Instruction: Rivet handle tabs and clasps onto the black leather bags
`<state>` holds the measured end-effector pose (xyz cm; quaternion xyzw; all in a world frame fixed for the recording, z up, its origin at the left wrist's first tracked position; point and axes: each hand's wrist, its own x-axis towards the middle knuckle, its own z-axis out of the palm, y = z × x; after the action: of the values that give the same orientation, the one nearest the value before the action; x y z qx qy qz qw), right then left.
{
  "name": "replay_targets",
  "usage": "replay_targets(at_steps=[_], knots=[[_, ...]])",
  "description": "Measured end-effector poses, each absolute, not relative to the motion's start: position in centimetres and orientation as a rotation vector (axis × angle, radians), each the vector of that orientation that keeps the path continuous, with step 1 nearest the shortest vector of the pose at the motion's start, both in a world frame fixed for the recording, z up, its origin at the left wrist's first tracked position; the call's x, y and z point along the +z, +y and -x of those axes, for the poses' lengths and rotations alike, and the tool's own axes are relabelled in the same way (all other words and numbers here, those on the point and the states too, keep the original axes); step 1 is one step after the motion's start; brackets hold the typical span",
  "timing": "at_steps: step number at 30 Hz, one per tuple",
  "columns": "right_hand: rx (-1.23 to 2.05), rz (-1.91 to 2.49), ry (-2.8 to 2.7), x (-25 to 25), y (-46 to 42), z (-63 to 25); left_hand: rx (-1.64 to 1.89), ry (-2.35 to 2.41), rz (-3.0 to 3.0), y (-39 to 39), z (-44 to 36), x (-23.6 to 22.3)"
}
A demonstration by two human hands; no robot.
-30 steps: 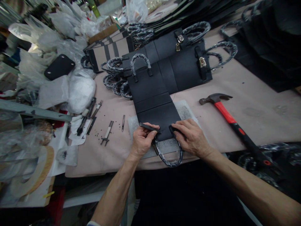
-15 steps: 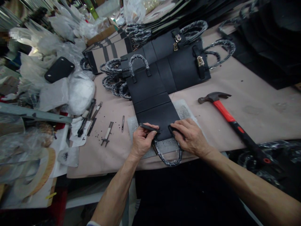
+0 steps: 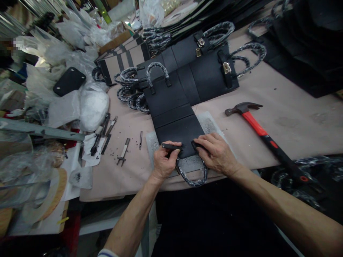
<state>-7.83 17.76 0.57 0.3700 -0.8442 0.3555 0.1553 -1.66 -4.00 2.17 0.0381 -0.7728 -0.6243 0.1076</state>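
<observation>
A flat black leather bag panel point(image 3: 175, 121) lies on a grey pad point(image 3: 211, 125) at the table's near edge. Its plastic-wrapped handle point(image 3: 193, 180) hangs toward me. My left hand point(image 3: 165, 162) is closed, pinching a small black strap piece point(image 3: 171, 146) at the panel's near left corner. My right hand point(image 3: 217, 153) presses its fingers on the handle's right tab at the panel's near right corner.
A red-handled hammer point(image 3: 264, 135) lies to the right. Small punches and metal tools point(image 3: 123, 151) lie to the left beside crumpled plastic bags point(image 3: 91, 105). More black bag panels with wrapped handles and gold clasps point(image 3: 211, 67) are stacked behind.
Both hands stay at the panel's near edge, barely shifting. The view has drifted slightly.
</observation>
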Motion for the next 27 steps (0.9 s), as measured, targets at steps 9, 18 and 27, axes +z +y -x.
replay_targets(at_steps=[9, 18, 27], knots=[[1.068, -1.048, -2.401, 0.6, 17.7, 7.9, -2.425, -1.711, -0.387, -5.8, 1.5, 3.6], [1.055, -1.045, -2.388, 0.8, 17.6, 7.9, -2.517, -1.661, -0.407, -6.6, 1.1, 3.8], [1.064, -1.041, -2.407, 0.8, 17.6, 7.8, -2.247, -1.852, -0.359, -6.0, 1.2, 3.0]])
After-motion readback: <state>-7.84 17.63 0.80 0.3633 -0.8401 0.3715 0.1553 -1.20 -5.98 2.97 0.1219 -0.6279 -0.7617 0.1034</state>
